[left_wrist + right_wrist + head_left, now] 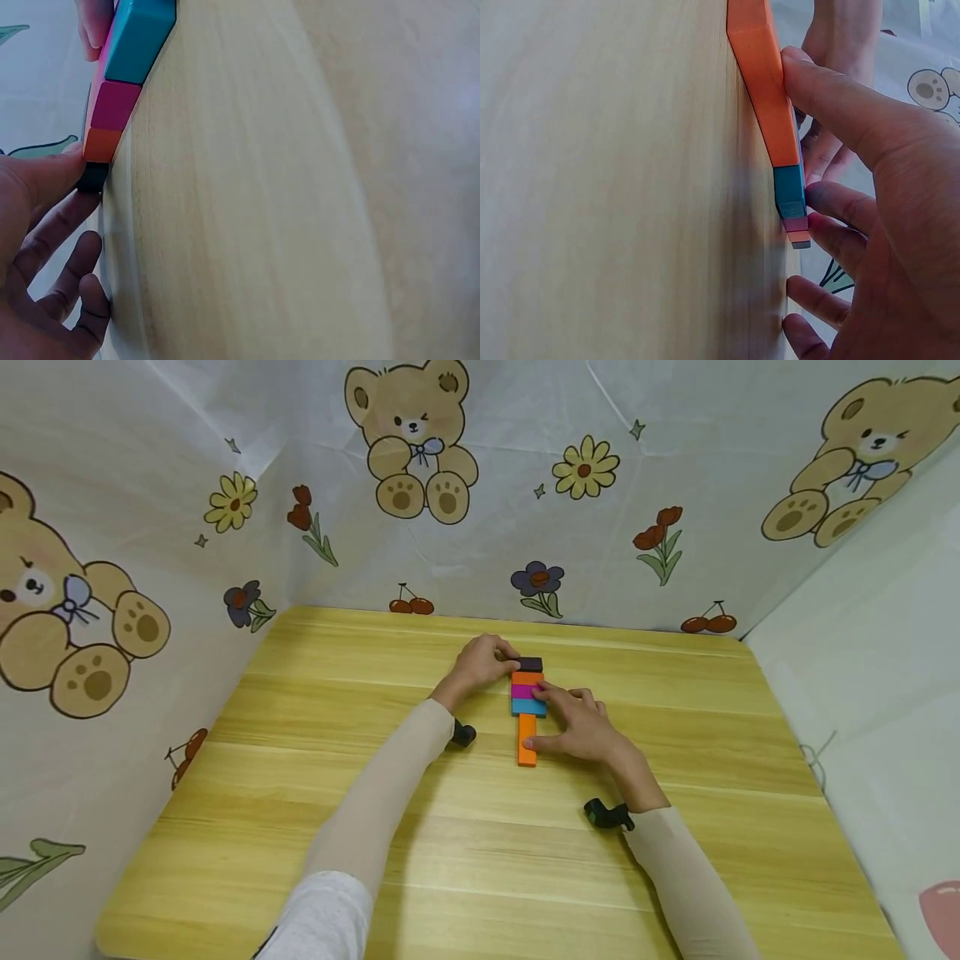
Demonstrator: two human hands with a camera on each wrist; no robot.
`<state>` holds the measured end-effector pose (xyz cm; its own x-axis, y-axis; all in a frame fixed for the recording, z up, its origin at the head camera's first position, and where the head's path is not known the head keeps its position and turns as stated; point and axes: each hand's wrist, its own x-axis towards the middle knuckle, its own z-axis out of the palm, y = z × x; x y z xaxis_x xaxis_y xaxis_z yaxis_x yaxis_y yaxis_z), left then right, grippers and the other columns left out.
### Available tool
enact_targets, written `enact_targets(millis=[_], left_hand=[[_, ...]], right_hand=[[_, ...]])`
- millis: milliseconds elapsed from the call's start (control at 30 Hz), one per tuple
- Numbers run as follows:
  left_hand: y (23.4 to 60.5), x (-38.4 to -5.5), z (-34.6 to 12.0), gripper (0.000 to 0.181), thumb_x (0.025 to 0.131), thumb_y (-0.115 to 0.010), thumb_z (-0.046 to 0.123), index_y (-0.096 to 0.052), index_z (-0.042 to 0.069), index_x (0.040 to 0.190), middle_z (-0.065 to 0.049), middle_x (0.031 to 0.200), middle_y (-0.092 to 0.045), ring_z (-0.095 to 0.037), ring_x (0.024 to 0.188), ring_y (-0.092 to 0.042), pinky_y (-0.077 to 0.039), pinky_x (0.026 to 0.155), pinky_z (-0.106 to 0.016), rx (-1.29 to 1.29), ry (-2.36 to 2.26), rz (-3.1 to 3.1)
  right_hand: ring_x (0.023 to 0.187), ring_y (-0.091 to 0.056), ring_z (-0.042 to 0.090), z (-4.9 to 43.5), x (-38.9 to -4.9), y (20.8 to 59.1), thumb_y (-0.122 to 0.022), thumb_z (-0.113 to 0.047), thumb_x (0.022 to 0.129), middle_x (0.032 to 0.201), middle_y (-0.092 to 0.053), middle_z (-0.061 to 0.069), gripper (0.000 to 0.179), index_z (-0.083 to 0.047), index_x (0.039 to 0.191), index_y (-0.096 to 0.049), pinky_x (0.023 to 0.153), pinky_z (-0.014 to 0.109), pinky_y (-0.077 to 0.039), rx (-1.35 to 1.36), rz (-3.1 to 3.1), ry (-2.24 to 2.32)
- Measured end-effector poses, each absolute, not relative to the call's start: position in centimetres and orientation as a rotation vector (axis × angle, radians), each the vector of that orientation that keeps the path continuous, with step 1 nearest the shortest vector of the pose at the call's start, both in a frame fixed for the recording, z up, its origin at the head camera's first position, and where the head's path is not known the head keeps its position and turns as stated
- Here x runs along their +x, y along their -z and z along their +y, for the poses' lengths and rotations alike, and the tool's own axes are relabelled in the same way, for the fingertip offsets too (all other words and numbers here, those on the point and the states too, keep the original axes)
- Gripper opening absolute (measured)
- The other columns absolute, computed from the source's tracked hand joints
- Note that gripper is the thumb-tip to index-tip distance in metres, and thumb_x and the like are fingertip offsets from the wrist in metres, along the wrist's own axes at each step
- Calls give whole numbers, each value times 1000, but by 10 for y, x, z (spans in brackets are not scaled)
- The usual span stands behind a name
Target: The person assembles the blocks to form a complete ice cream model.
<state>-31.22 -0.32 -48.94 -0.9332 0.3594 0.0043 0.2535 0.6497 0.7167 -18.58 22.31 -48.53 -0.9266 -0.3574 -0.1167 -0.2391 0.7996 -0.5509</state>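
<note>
Flat on the table, a dark block (530, 665), an orange block (528, 678), a magenta block (522, 692) and a blue block (528, 707) lie crosswise in a touching row. From the blue one, a second orange block (527, 741) extends lengthwise toward me. My left hand (483, 662) pinches the dark block at its left end, with thumb and index finger about it in the left wrist view. My right hand (585, 725) rests its thumb on the long orange block, while its fingertips touch the tops of the magenta and blue blocks.
The wood-grain table (300, 777) has a patterned white cloth (480, 552) behind it and at the sides. A black wrist camera (464, 734) sits at the left wrist, and another camera (603, 814) at the right wrist.
</note>
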Motion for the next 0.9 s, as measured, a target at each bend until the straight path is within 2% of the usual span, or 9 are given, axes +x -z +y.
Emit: enact_targets(millis=[333,633,900], left_hand=[[491,-312,-5,16,103,-76,28,-86,20,113,-1,124,-78,-21,104,-72,-57,95,-41,517,-1198,2699],[492,-312,-5,16,103,-75,27,-85,20,114,0,120,-80,-21,100,-71,-57,93,-40,529,-1197,2688],[494,-311,-6,22,111,-63,25,-80,17,121,-4,127,-73,-22,105,-64,-53,99,-42,571,-1155,2682]], right_hand=[[148,-30,42,224,-186,486,-82,-70,83,180,-30,-1,103,-26,168,-42,116,66,-21,-466,2775,790],[148,-31,42,224,-186,485,-83,-68,84,178,-33,2,103,-24,168,-41,114,63,-23,-459,2775,780],[143,-31,41,224,-187,485,-82,-68,84,178,-32,3,103,-22,166,-42,112,61,-24,-505,2770,765]])
